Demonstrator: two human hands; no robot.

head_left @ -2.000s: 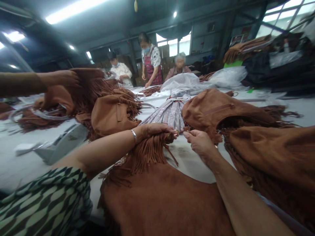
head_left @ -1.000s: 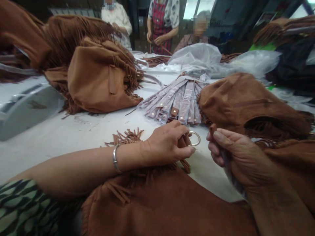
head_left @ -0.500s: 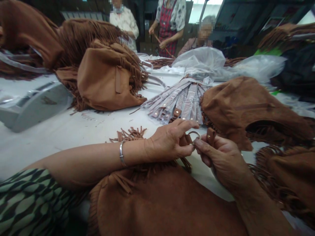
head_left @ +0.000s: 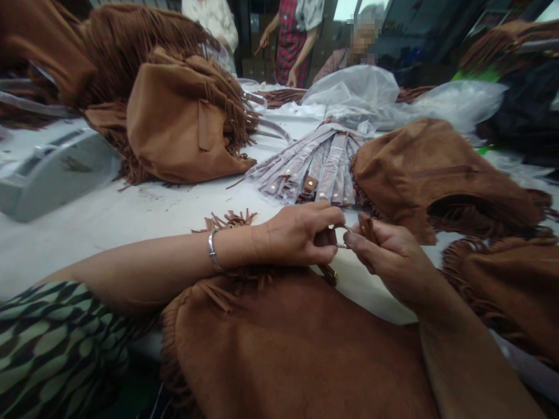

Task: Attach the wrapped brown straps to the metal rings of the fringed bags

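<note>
A brown suede fringed bag (head_left: pixel 279 343) lies in front of me on the white table (head_left: pixel 131 224). My left hand (head_left: pixel 297 235) pinches the bag's strap tab and its small metal ring (head_left: pixel 343 237). Fingertip to fingertip with it, my right hand (head_left: pixel 388 259) grips a brown strap end (head_left: pixel 365 226) at the ring. The ring is mostly hidden between the fingers. A silver bangle sits on my left wrist.
A fan of plastic-wrapped straps (head_left: pixel 314 166) lies just beyond my hands. More fringed brown bags sit at the left (head_left: pixel 183 134) and right (head_left: pixel 432 174). A grey tape dispenser (head_left: pixel 48 171) is at the left. Clear plastic bags (head_left: pixel 358 93) and three people stand at the far side.
My hands have come together: the right hand brought the strap end up to the ring held by the left. The ring, plainly visible before, is now mostly covered by fingers.
</note>
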